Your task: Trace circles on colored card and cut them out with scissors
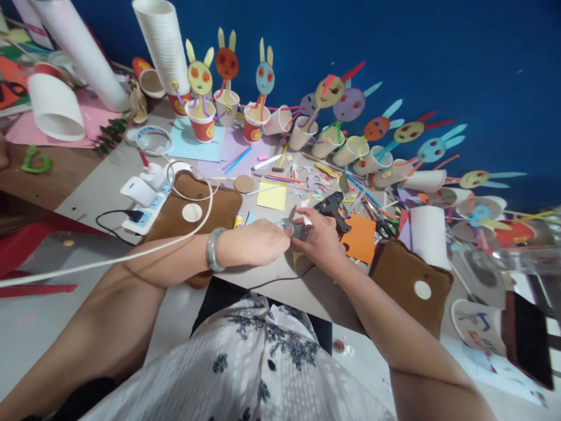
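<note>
My left hand [263, 242], with a bangle on the wrist, is closed at the table's front part. At its fingertips is a small clear round thing [286, 225] that looks like a roll of tape. Close beside it on the right, my right hand [322, 237] has its fingers bent and drawn together near the same spot; what they hold is too small to make out. Just beyond the right hand lies a black glue gun [332, 209]. Orange paper [362, 237] and scissors [387, 225] are to its right. A yellow paper square [272, 195] lies beyond the left hand.
Paper cups with rabbit-faced figures [200, 78] line the blue wall. A power strip [151, 207] with a white cable lies left, by a brown pouch [193, 202]; another brown pouch [409, 289] lies right. Stacked cups [162, 47] stand at the back. A phone [528, 339] is far right.
</note>
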A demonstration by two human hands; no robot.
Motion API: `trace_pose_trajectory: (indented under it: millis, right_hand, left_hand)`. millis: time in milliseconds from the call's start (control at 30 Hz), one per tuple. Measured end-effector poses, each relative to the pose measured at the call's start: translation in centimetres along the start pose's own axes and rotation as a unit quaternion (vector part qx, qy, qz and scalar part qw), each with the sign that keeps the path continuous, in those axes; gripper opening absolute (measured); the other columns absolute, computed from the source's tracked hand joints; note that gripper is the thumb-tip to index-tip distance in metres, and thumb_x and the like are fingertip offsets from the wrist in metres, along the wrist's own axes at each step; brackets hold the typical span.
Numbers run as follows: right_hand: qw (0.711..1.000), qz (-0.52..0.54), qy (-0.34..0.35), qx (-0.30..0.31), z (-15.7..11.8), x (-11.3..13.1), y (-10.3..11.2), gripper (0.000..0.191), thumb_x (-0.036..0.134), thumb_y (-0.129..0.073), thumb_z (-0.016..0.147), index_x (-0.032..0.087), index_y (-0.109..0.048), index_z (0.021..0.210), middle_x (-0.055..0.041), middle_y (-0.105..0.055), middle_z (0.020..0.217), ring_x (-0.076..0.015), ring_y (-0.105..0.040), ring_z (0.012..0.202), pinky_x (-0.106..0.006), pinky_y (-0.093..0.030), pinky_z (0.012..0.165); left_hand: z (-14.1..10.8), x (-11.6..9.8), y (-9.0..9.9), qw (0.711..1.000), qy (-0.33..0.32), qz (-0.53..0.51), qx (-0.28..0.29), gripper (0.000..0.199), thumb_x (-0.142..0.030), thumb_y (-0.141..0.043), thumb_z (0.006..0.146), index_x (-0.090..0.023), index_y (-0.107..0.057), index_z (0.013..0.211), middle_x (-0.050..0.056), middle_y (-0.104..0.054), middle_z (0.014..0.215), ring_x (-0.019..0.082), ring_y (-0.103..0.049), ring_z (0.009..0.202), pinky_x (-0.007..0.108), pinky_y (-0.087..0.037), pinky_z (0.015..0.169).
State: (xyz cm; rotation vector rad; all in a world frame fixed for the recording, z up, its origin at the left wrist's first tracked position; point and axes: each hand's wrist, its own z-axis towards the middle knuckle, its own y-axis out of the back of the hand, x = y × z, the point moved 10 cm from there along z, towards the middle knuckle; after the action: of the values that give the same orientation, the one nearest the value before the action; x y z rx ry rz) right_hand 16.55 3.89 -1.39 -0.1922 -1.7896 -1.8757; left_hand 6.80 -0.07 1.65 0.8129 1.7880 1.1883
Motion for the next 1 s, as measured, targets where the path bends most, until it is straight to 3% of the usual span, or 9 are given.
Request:
trace_pose_trajectory:
  millis: [100,233,467,667,900,1000]
  right_hand:
    - [1.000,0.005,-0.006,-0.004,0.0,-0.1,0.0,0.048,0.026,-0.070,0.075,0.024,-0.057,0.121,-0.0088,-0.079,0.101,-0.0355,-0.073,0.101,-0.050,-0.040,0.093]
    - [1.000,0.006,-0.009,-0.003,-0.1,-0.3,0.0,0.049,0.028,-0.069,0.074,0.025,-0.058,0.122,-0.0086,-0.079,0.101,-0.0361,-0.073,0.103,-0.051,-0.040,0.094]
    - [1.000,0.007,0.004,0.003,-0.1,-0.2,0.0,0.049,0.029,-0.069,0.076,0.024,-0.058,0.124,-0.0084,-0.079,0.102,-0.0355,-0.074,0.103,-0.051,-0.041,0.095]
    - [1.000,-0.003,0.012,0.006,-0.1,-0.2,0.1,0.050,0.033,-0.070,0.078,0.025,-0.058,0.125,-0.0096,-0.079,0.105,-0.0368,-0.072,0.107,-0.052,-0.042,0.094]
    - [0.999,-0.036,0.034,0.016,-0.1,-0.2,0.3,0.050,0.034,-0.071,0.079,0.025,-0.059,0.127,-0.0104,-0.079,0.109,-0.0370,-0.071,0.104,-0.054,-0.043,0.094]
    - [0.998,-0.021,0.047,0.035,0.2,0.1,1.0,0.047,0.033,-0.071,0.081,0.026,-0.060,0.126,-0.0100,-0.080,0.108,-0.0361,-0.072,0.101,-0.054,-0.046,0.093]
  left_hand:
    - [-0.4,-0.9,-0.6,1.000,-0.004,-0.015,-0.001,0.047,-0.006,-0.037,0.094,0.007,-0.050,0.137,0.021,-0.075,0.100,0.030,-0.073,0.094,0.038,-0.051,0.073]
    - [0.3,0.1,-2.2,0.999,0.026,-0.018,0.013,0.056,-0.008,-0.031,0.096,0.011,-0.035,0.148,0.024,-0.074,0.105,0.030,-0.074,0.095,0.039,-0.053,0.074]
    - [0.9,0.3,-2.9,1.000,0.022,-0.021,0.000,0.056,-0.007,-0.032,0.093,0.011,-0.039,0.146,0.026,-0.074,0.104,0.031,-0.075,0.091,0.038,-0.053,0.071]
    - [0.9,0.5,-2.9,0.996,0.060,-0.045,0.042,0.062,-0.004,-0.034,0.091,0.012,-0.033,0.151,0.027,-0.074,0.103,0.033,-0.075,0.093,0.039,-0.053,0.071]
    - [1.0,0.9,-2.4,0.993,0.071,-0.087,0.035,0.060,-0.006,-0.040,0.089,0.009,-0.043,0.147,0.026,-0.075,0.099,0.032,-0.075,0.088,0.037,-0.052,0.066]
    - [1.1,0.7,-2.4,0.995,0.045,-0.080,0.029,0.063,-0.002,-0.043,0.085,0.006,-0.048,0.147,0.023,-0.076,0.095,0.031,-0.074,0.085,0.038,-0.052,0.066]
